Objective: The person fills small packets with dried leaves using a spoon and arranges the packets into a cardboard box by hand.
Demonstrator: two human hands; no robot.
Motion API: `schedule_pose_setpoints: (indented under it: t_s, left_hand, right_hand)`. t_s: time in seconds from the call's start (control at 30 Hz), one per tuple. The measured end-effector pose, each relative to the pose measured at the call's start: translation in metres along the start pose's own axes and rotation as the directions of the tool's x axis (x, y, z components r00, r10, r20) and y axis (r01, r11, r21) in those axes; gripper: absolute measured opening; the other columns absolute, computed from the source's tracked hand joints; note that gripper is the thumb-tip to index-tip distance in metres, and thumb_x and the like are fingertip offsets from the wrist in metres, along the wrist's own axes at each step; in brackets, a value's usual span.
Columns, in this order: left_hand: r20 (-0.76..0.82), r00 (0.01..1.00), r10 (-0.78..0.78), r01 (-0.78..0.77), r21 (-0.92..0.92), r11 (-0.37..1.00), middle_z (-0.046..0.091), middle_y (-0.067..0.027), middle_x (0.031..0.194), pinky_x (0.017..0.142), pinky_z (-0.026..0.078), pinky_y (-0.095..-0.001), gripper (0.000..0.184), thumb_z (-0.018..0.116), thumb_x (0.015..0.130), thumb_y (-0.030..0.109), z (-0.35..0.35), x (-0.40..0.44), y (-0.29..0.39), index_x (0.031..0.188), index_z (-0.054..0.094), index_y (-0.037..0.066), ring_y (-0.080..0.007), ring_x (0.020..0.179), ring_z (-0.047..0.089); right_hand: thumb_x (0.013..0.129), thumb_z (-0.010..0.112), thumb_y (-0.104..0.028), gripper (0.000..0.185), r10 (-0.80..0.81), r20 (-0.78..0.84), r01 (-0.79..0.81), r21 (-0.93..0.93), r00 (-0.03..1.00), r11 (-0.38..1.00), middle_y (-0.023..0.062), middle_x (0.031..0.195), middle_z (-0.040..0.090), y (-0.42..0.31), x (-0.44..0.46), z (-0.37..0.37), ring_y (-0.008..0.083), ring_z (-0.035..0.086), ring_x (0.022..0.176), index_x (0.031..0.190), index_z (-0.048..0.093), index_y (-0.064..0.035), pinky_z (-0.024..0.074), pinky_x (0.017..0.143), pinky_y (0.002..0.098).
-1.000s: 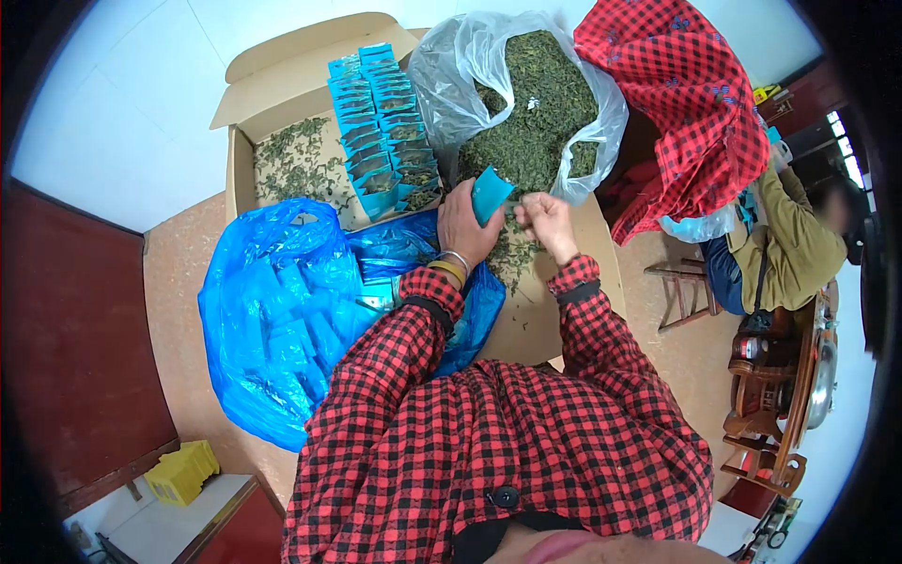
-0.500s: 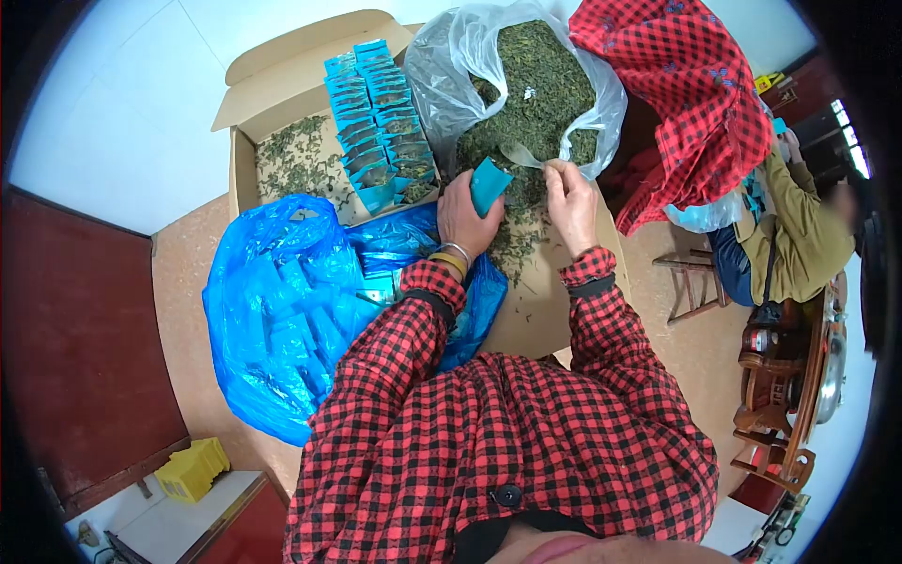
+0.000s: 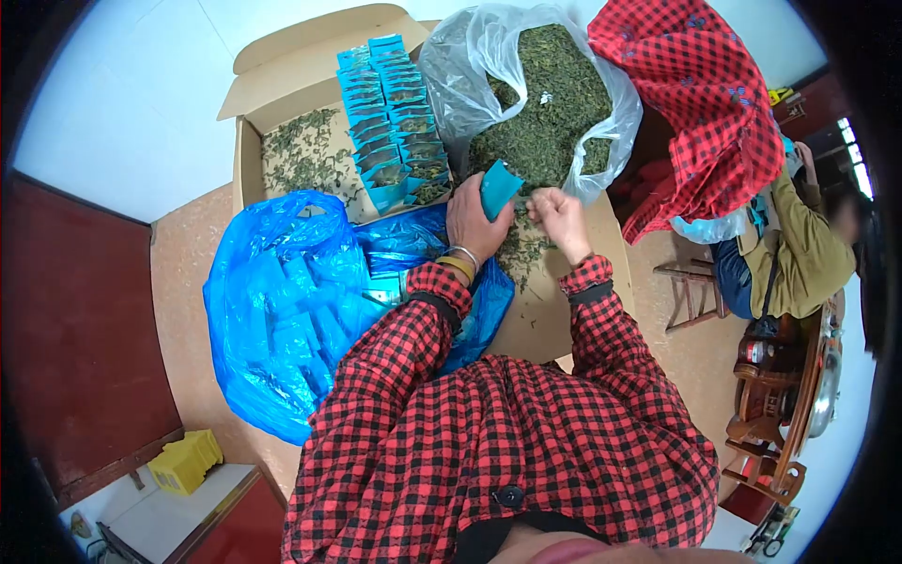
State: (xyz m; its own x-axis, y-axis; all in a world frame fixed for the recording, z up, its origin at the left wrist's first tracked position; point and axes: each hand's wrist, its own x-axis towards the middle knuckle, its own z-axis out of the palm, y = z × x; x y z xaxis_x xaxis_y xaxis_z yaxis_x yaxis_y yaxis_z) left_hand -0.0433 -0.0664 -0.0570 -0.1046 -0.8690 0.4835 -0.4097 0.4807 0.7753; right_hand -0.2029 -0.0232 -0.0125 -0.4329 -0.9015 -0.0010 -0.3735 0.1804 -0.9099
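My left hand (image 3: pixel 477 224) is wrapped round a small teal pouch (image 3: pixel 500 192), which is tilted with its upper end toward the right. Just right of it, my right hand (image 3: pixel 561 220) pinches a spoon (image 3: pixel 523 200), whose bowl is mostly hidden near the pouch. Beyond both hands, a clear plastic bag (image 3: pixel 458 80) gapes open over a heap of dried green leaves (image 3: pixel 543 108). Two rows of upright teal pouches (image 3: pixel 383 127) holding leaves stand left of that bag. Close to my left forearm lies a blue plastic bag (image 3: pixel 268 329) full of flat teal pouches.
A cardboard box (image 3: pixel 315 61) with loose leaves inside holds the pouch rows. Red-and-black checked cloth (image 3: pixel 695 113) hangs at the upper right. Further right, a person in an olive jacket (image 3: pixel 803 249) sits beside a wooden stool (image 3: pixel 691 293). A yellow object (image 3: pixel 186 461) rests at lower left.
My right hand has drawn the spoon down from the leaf heap and left toward the pouch. The left hand still holds the pouch; the whole view has shifted slightly.
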Motion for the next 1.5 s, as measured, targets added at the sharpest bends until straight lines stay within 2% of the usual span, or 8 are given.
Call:
schedule_pose_setpoints:
  t_s: [0.2,0.3,0.6,0.83,1.0,1.07,1.23,1.5]
  left_hand:
    - [0.019,1.0,-0.006,0.006,-0.021,1.0,0.056,-0.0203,0.12,0.094,0.044,-0.0457,0.064,0.075,0.078,0.031,-0.002,0.001,0.002,0.128,0.048,0.001,-0.0393,0.109,0.055]
    - [0.03,0.999,-0.014,0.014,-0.016,1.0,0.056,-0.0204,0.12,0.094,0.044,-0.0458,0.064,0.075,0.078,0.031,-0.002,0.001,0.001,0.127,0.048,0.001,-0.0394,0.109,0.055]
    - [0.041,0.999,-0.019,0.019,0.008,1.0,0.056,-0.0204,0.121,0.095,0.044,-0.0459,0.065,0.075,0.078,0.032,-0.002,0.002,0.002,0.128,0.048,0.001,-0.0389,0.11,0.055]
    - [0.033,0.999,0.008,-0.009,0.01,1.0,0.056,-0.0205,0.122,0.095,0.043,-0.0459,0.066,0.075,0.078,0.033,-0.001,0.002,0.0,0.129,0.047,0.001,-0.0386,0.112,0.054]
    - [0.02,1.0,0.002,-0.002,0.012,1.0,0.056,-0.0205,0.122,0.096,0.043,-0.0458,0.067,0.075,0.078,0.034,0.002,0.0,-0.002,0.13,0.046,0.001,-0.0383,0.112,0.054]
    - [0.014,1.0,0.003,-0.003,0.01,1.0,0.056,-0.0205,0.122,0.096,0.043,-0.0458,0.067,0.075,0.078,0.034,0.0,0.001,-0.003,0.13,0.046,0.001,-0.0382,0.112,0.054]
    - [0.039,0.999,-0.032,0.033,-0.009,0.999,0.056,-0.0207,0.122,0.096,0.043,-0.0456,0.068,0.075,0.078,0.034,0.0,0.0,0.0,0.131,0.046,0.002,-0.0384,0.113,0.054]
    - [0.064,0.997,-0.047,0.048,-0.013,0.999,0.056,-0.0202,0.123,0.096,0.043,-0.0456,0.067,0.074,0.078,0.034,-0.001,0.002,0.001,0.13,0.047,0.002,-0.0384,0.113,0.054]
  right_hand:
    - [0.094,0.06,-0.014,0.017,0.104,-0.016,-0.101,0.136,0.994,0.986,0.012,0.085,0.073,0.015,0.044,0.026,0.0161,0.069,0.072,0.1,0.068,0.0005,0.0538,0.065,0.0301]
    - [0.094,0.06,-0.013,0.016,-0.17,-0.201,0.17,-0.015,0.965,0.985,0.0114,0.083,0.072,0.014,0.058,0.033,0.016,0.068,0.071,0.099,0.067,0.0002,0.0534,0.065,0.0307]
    - [0.097,0.058,-0.011,0.015,-0.279,-0.224,0.243,-0.174,0.934,0.954,0.0063,0.092,0.071,-0.012,0.015,-0.008,0.012,0.067,0.084,0.106,0.066,-0.001,0.053,0.073,0.0262]
    - [0.093,0.061,-0.01,0.013,-0.766,-0.106,0.674,-0.411,0.634,0.614,0.0133,0.088,0.071,-0.048,-0.015,-0.016,0.0226,0.07,0.077,0.102,0.068,-0.004,0.0531,0.069,0.0341]
    - [0.092,0.06,-0.007,0.013,-0.605,-0.261,0.479,-0.414,0.752,0.774,0.0129,0.087,0.071,-0.028,-0.015,-0.013,0.0235,0.07,0.074,0.102,0.068,-0.0039,0.0531,0.067,0.0343]
    - [0.092,0.06,-0.009,0.012,-0.27,-0.056,0.24,-0.311,0.961,0.92,0.0128,0.084,0.071,0.0,-0.006,-0.022,0.0248,0.069,0.072,0.099,0.068,-0.0029,0.0529,0.066,0.0344]
    - [0.091,0.061,-0.016,0.016,0.142,-0.01,-0.141,0.034,0.99,0.989,0.0129,0.078,0.07,0.006,0.003,-0.007,0.026,0.069,0.067,0.094,0.068,-0.0014,0.0522,0.064,0.0353]
    - [0.096,0.06,-0.018,0.019,-0.334,-0.212,0.226,-0.412,0.918,0.882,0.0051,0.073,0.069,-0.004,0.045,0.008,0.0119,0.064,0.067,0.095,0.068,-0.0002,0.0522,0.064,0.029]
